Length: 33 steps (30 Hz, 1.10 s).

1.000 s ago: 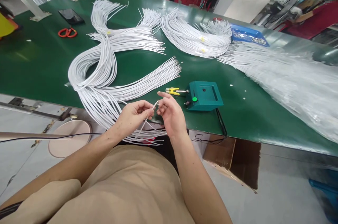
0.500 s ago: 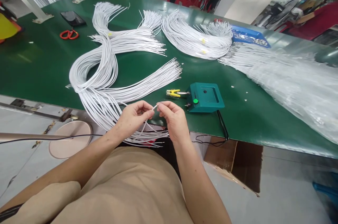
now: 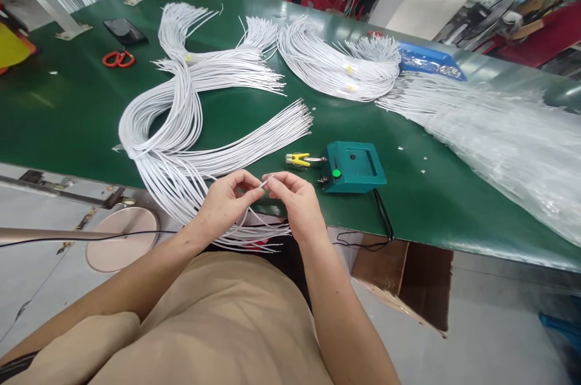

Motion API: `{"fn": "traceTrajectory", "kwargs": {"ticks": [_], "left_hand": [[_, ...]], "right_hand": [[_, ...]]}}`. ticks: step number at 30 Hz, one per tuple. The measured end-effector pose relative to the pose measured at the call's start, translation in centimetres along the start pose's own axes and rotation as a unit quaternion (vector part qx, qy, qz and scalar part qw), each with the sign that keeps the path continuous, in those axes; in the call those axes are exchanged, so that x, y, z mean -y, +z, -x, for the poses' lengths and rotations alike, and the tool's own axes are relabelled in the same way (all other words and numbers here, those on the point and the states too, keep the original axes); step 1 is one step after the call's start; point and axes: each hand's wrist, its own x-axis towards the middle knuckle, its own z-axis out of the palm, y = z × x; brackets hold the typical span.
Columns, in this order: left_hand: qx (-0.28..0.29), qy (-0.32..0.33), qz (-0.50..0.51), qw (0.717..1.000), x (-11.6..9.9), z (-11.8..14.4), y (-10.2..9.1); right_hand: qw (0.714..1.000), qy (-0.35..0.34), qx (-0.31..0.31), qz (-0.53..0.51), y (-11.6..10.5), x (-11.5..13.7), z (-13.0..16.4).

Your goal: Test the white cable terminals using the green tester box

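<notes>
Thumb and fingers of my left hand (image 3: pixel 226 201) are closed on a thin white wire (image 3: pixel 262 184) close to its end. Fingertips of my right hand (image 3: pixel 300 203) pinch that same end, almost touching the left fingertips; the tip itself is hidden between them. Below my hands, the loose ends of a large curved bundle of white wires (image 3: pixel 158 158) hang over the table's front edge. Just beyond my right hand stands a teal box (image 3: pixel 356 182) with a green button, and a yellow clip (image 3: pixel 298 159) sticks out from its left side.
On the green table (image 3: pixel 68 112) lie red-handled scissors (image 3: pixel 118 59), a dark phone-like object (image 3: pixel 126 32), another wire bundle (image 3: pixel 336 64), a blue tray (image 3: pixel 429 52) of small parts and plastic-covered wires (image 3: pixel 503 137). A cardboard box (image 3: pixel 381 264) sits below. A person in red (image 3: pixel 549 37) is at back right.
Both hands have shifted very slightly left, still pinching the white wire between them. The fingertips have drawn a little closer together. Things on the table have stayed put.
</notes>
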Motion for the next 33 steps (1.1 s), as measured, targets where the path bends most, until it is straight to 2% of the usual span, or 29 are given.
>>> {"fn": "traceTrajectory", "kwargs": {"ticks": [5,11,14,20,23,27,30,33], "left_hand": [[-0.048,0.06,-0.075,0.994,0.0,-0.1,-0.1],[-0.083,0.13,-0.123,0.98,0.1,-0.2,-0.2],[-0.08,0.109,-0.125,0.983,0.0,-0.4,-0.2],[-0.067,0.067,-0.106,0.99,-0.1,-0.8,-0.2],[-0.044,0.034,-0.062,0.997,0.0,-1.0,-0.1],[0.015,-0.039,0.084,0.996,0.1,-1.2,0.0],[0.071,-0.081,0.183,0.977,-0.1,-1.3,-0.1],[0.118,-0.127,0.277,0.945,-0.6,-1.5,-0.2]], "right_hand": [[0.984,0.095,0.037,-0.148,-0.4,-1.1,-0.2],[0.968,0.137,0.05,-0.203,-0.4,-1.5,-0.5],[0.975,0.114,0.043,-0.187,-0.4,-1.4,-0.5],[0.998,-0.008,0.02,-0.051,-0.1,-0.9,-0.3],[0.999,-0.035,-0.014,0.007,0.1,-0.9,-0.5],[0.998,-0.046,-0.034,0.04,0.0,-1.2,-0.8],[0.995,-0.066,-0.025,0.067,-0.1,-1.3,-1.0],[0.983,-0.112,-0.036,0.138,-0.1,-1.4,-0.9]]}}
